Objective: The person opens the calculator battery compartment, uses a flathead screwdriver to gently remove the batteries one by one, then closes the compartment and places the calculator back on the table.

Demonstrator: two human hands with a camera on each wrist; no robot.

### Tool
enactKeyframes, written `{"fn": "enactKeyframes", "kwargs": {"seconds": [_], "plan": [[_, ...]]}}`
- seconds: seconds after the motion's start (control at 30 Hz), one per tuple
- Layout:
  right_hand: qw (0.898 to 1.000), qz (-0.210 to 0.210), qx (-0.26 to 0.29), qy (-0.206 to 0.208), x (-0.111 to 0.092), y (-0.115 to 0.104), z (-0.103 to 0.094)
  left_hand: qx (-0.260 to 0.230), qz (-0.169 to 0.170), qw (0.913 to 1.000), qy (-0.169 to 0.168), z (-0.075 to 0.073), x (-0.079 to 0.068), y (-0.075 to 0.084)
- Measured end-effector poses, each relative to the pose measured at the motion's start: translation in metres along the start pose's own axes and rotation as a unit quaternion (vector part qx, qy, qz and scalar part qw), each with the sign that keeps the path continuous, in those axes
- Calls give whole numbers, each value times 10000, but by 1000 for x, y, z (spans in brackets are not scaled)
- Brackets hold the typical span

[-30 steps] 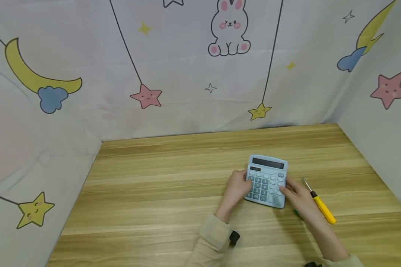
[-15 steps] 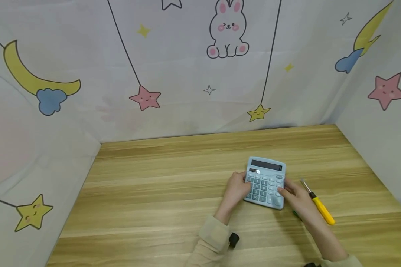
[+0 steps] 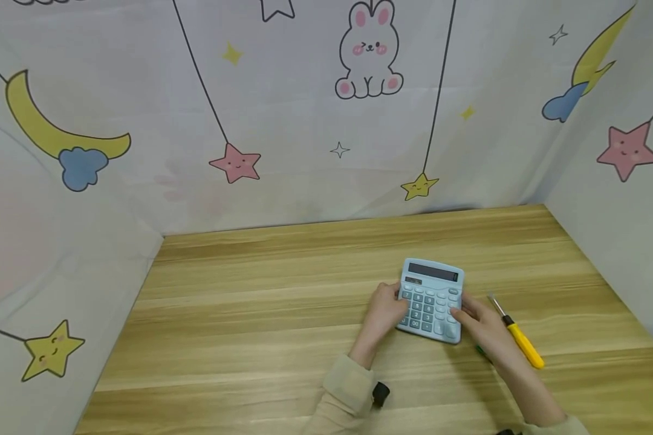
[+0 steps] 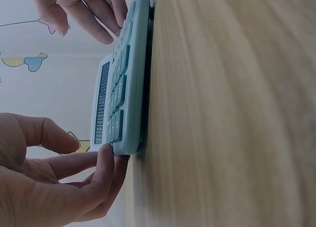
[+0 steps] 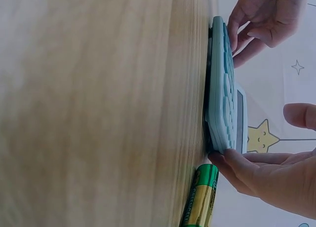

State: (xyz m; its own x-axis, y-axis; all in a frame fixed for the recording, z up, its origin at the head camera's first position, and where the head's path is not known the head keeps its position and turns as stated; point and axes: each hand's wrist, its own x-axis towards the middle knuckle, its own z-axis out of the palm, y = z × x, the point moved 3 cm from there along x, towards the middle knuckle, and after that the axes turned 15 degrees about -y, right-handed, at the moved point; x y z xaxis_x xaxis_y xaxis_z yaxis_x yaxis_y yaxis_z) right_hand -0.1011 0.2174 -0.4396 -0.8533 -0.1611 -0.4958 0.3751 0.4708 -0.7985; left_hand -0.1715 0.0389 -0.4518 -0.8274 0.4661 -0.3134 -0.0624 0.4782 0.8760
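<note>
A light blue calculator (image 3: 431, 300) lies face up on the wooden table, its display toward the back wall. My left hand (image 3: 387, 307) is at its left edge; in the left wrist view the fingertips (image 4: 104, 155) touch the side while the thumb (image 4: 61, 137) is raised apart. On the opposite side, my right hand (image 3: 484, 326) rests its fingertips (image 5: 228, 158) against the right edge. Its thumb (image 5: 300, 115) also stands off the keys. A green and gold battery (image 5: 201, 195) lies by the right fingers, mostly hidden under that hand in the head view.
To the right of my right hand lies a screwdriver (image 3: 522, 341) with a yellow handle, its metal tip pointing toward the back. White fabric walls (image 3: 283, 199) with printed stars and a bunny enclose the back and sides of the table (image 3: 239, 314).
The head view tilts slightly, so everything sits a little lower in it. Both hands stay at the calculator's sides, and the calculator barely moves.
</note>
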Motion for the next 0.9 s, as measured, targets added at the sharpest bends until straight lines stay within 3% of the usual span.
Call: {"fn": "enactKeyframes", "kwargs": {"seconds": [0.23, 0.53, 0.67, 0.9], "plan": [[10000, 0, -2, -35, 0, -2, 0, -50, 14, 10000, 0, 0, 1, 0], [9993, -88, -349, 37, 0, -2, 0, -248, 380, 9989, -130, -4, 2, -4], [9993, -87, -350, 68, -1, -2, 0, -155, 362, 9992, -105, -8, -1, -3], [9974, -610, -257, 279, -10, -9, 1, 226, 221, 9994, 113, -18, -16, -1]]}}
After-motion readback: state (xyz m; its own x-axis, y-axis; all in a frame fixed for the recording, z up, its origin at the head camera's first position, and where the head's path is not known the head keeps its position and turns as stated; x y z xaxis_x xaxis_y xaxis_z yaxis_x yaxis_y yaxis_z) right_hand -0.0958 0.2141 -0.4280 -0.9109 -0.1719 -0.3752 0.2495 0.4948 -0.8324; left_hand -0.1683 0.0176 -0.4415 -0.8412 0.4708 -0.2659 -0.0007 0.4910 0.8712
